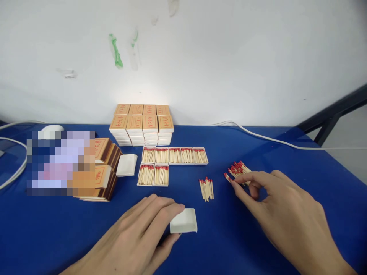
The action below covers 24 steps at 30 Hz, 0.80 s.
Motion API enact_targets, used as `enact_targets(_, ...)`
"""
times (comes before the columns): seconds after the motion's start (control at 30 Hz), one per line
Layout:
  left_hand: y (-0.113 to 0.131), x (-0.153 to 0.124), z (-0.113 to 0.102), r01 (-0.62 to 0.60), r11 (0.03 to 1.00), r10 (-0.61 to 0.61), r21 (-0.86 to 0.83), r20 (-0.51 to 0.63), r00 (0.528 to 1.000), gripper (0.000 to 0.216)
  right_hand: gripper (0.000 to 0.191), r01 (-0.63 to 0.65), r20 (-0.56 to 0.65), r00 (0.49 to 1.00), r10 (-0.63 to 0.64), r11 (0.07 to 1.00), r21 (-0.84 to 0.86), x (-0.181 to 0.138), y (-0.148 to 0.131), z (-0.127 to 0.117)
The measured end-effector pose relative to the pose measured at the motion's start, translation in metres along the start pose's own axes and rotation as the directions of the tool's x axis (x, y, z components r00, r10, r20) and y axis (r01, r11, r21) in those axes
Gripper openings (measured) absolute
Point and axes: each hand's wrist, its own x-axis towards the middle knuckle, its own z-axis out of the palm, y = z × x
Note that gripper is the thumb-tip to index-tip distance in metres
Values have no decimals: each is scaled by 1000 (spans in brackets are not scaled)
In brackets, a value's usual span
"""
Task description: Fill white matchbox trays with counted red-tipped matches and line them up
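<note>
My left hand (149,233) grips a small white matchbox tray (185,220) by its left end, between thumb and forefinger. No matches show inside that tray. My right hand (281,206) pinches a match (228,177) by thumb and forefinger, its red head pointing up and left. Just behind those fingers lies a loose heap of red-headed matches (239,168), partly hidden by the hand. Between my two hands a small row of matches (206,189) rests on the blue table, heads pointing away from me.
Several filled trays (174,156) stand in two rows mid-table. Behind them, stacked matchboxes (142,126) reach the wall. More matchboxes (100,175) are piled left, beside white trays (126,165) and a pixelated patch. A white cable (258,136) runs along the back.
</note>
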Motion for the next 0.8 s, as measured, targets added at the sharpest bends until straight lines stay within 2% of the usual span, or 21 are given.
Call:
enact_targets(0.2,1,-4,-3,22,1000,-22,-14,35,999,32,59,-28,7,1000,28,1000,9,0,-1,-1)
enact_targets(0.33,2,-2,-2,14,1000,-14,10,17,1000,29,61,-49,10,999,48,997,51,2,-1,-2)
enact_targets(0.47,1,-1,3,7,1000,-6,26,-21,1000,28,54,-24,48,999,18,993,116,2,-1,-1)
enact_targets(0.67,0,-4,0,21,1000,-20,-4,33,999,31,50,-3,71,997,-6,992,127,2,-4,5)
enact_targets(0.8,0,-3,-1,11,1000,-11,-1,-10,1000,30,52,-10,60,998,2,993,118,4,-5,5)
